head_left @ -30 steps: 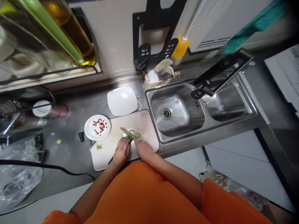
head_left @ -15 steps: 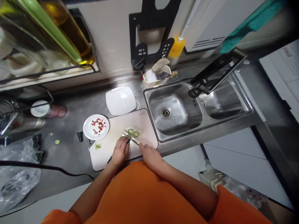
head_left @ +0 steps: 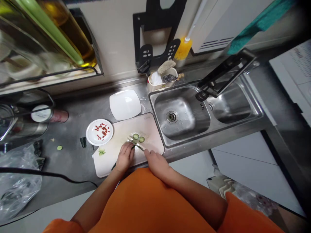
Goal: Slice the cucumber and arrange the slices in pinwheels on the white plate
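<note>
My left hand (head_left: 124, 156) is closed over a dark green cucumber (head_left: 113, 166) lying on the pale cutting board (head_left: 153, 129). Most of the cucumber is hidden under the fingers and palm. A knife (head_left: 136, 144) is gripped by its handle in my right hand (head_left: 156, 162), its blade slanting up and left across the cucumber's cut end beside my left fingertips. Just beyond the blade lie two round cucumber slices (head_left: 141, 139). Some pale green pieces (head_left: 101, 151) rest on the board's left part.
A white dish (head_left: 99, 141) of small red pieces overlaps the board's left corner. Behind the board sits a square white plate (head_left: 125, 111). The steel sink (head_left: 179, 113) with a black faucet (head_left: 216, 76) adjoins on the right. A plastic bag (head_left: 18, 184) and jar (head_left: 50, 114) are left.
</note>
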`<state>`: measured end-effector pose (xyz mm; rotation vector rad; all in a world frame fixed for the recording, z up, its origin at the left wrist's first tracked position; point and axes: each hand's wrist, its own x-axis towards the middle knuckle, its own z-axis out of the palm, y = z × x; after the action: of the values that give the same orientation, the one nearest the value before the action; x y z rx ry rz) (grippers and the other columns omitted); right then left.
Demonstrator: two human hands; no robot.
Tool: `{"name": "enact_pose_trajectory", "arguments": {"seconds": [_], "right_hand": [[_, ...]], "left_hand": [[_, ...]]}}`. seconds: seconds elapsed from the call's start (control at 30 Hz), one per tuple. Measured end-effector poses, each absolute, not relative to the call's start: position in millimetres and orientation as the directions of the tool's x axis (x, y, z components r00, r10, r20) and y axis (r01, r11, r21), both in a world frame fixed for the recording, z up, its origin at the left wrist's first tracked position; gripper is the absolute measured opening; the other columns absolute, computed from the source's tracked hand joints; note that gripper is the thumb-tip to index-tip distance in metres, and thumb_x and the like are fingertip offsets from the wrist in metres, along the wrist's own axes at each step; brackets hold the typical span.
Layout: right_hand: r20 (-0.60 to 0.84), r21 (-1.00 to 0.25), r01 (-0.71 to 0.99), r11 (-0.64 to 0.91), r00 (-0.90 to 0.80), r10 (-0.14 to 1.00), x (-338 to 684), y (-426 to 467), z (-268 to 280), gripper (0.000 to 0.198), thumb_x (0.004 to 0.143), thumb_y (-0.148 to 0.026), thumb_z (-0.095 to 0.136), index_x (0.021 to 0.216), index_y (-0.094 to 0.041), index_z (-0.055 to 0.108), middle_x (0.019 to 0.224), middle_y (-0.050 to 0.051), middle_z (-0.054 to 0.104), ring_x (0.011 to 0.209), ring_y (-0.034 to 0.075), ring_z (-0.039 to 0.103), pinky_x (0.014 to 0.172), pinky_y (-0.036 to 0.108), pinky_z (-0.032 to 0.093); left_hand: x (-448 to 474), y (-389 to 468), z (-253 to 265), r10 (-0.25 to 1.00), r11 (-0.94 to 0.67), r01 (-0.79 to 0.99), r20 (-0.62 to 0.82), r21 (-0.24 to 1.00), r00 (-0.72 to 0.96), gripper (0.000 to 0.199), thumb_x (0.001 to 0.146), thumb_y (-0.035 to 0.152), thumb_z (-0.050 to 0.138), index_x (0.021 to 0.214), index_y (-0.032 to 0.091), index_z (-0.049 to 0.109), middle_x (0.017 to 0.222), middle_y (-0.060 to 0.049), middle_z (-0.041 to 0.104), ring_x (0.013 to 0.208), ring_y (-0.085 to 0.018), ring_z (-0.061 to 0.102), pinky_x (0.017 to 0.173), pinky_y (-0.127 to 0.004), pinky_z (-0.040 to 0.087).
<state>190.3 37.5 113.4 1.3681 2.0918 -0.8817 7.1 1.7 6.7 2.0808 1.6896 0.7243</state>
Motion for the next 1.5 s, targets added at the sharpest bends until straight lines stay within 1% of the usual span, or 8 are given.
{"name": "enact_pose_trajectory", "arguments": {"seconds": [0.43, 0.67, 0.83, 0.97, 1.03, 1.17, 1.3, 1.5], "right_hand": [[-0.678, -0.291, 0.912, 0.290, -0.410, 0.610, 179, 49, 104, 0.033, 0.090, -0.006, 0.027, 0.113, -0.015, 0.049, 0.092, 0.012, 0.064, 0.089, 0.022, 0.065, 0.072, 0.028, 0.047], [-0.645, -0.302, 0.911, 0.283, -0.413, 0.643, 162, 55, 84, 0.034, 0.092, -0.007, 0.024, 0.113, -0.014, 0.050, 0.092, 0.013, 0.065, 0.087, 0.022, 0.065, 0.071, 0.029, 0.048], [-0.624, -0.317, 0.908, 0.273, -0.416, 0.661, 159, 57, 72, 0.036, 0.091, -0.007, 0.023, 0.117, -0.014, 0.049, 0.097, 0.013, 0.065, 0.088, 0.021, 0.064, 0.072, 0.028, 0.046], [-0.640, -0.347, 0.903, 0.254, -0.426, 0.639, 165, 61, 73, 0.042, 0.088, -0.005, 0.027, 0.123, -0.014, 0.047, 0.099, 0.013, 0.065, 0.090, 0.021, 0.063, 0.074, 0.029, 0.045], [-0.657, -0.336, 0.913, 0.233, -0.404, 0.636, 170, 64, 75, 0.045, 0.085, -0.003, 0.029, 0.126, -0.014, 0.045, 0.098, 0.012, 0.066, 0.091, 0.022, 0.063, 0.075, 0.028, 0.044], [-0.676, -0.306, 0.932, 0.196, -0.357, 0.644, 180, 65, 84, 0.046, 0.083, -0.002, 0.030, 0.123, -0.016, 0.048, 0.098, 0.012, 0.065, 0.090, 0.022, 0.062, 0.075, 0.029, 0.043], [-0.679, -0.283, 0.929, 0.237, -0.369, 0.635, 187, 56, 99, 0.044, 0.086, -0.004, 0.028, 0.123, -0.017, 0.047, 0.098, 0.012, 0.064, 0.088, 0.023, 0.062, 0.073, 0.029, 0.043], [-0.686, -0.250, 0.927, 0.280, -0.374, 0.624, 190, 41, 112, 0.036, 0.088, -0.006, 0.026, 0.115, -0.016, 0.049, 0.094, 0.012, 0.063, 0.086, 0.024, 0.063, 0.069, 0.030, 0.045]], "left_hand": [[7, 4, 8, 0.973, -0.227, 0.774, 0.162, 0.591, 0.162, 0.027, 0.090, 0.020, 0.044, 0.114, 0.017, 0.055, 0.110, -0.011, 0.062, 0.108, -0.021, 0.056, 0.097, -0.043, 0.046], [6, 3, 4, 0.975, -0.224, 0.768, 0.150, 0.600, 0.167, 0.028, 0.090, 0.019, 0.042, 0.116, 0.018, 0.054, 0.113, -0.011, 0.061, 0.109, -0.022, 0.056, 0.098, -0.044, 0.046], [4, 2, 2, 0.974, -0.225, 0.763, 0.148, 0.605, 0.170, 0.029, 0.090, 0.019, 0.043, 0.117, 0.017, 0.053, 0.114, -0.011, 0.061, 0.110, -0.022, 0.055, 0.099, -0.044, 0.045], [4, 2, 1, 0.973, -0.230, 0.763, 0.163, 0.605, 0.164, 0.030, 0.090, 0.019, 0.044, 0.118, 0.017, 0.053, 0.114, -0.011, 0.061, 0.111, -0.021, 0.055, 0.099, -0.043, 0.045], [4, 1, -1, 0.972, -0.232, 0.762, 0.175, 0.605, 0.158, 0.030, 0.089, 0.019, 0.045, 0.119, 0.017, 0.053, 0.114, -0.012, 0.060, 0.111, -0.021, 0.054, 0.099, -0.043, 0.046], [4, 0, -3, 0.972, -0.226, 0.761, 0.189, 0.609, 0.137, 0.031, 0.089, 0.019, 0.046, 0.119, 0.017, 0.053, 0.114, -0.012, 0.059, 0.112, -0.021, 0.054, 0.099, -0.042, 0.046], [5, 1, 1, 0.975, -0.217, 0.759, 0.179, 0.614, 0.134, 0.030, 0.089, 0.019, 0.046, 0.119, 0.017, 0.053, 0.114, -0.012, 0.060, 0.111, -0.021, 0.054, 0.099, -0.042, 0.047], [6, 2, 7, 0.976, -0.213, 0.770, 0.161, 0.601, 0.145, 0.027, 0.090, 0.019, 0.045, 0.116, 0.017, 0.054, 0.112, -0.011, 0.060, 0.109, -0.021, 0.054, 0.099, -0.042, 0.046]]}}
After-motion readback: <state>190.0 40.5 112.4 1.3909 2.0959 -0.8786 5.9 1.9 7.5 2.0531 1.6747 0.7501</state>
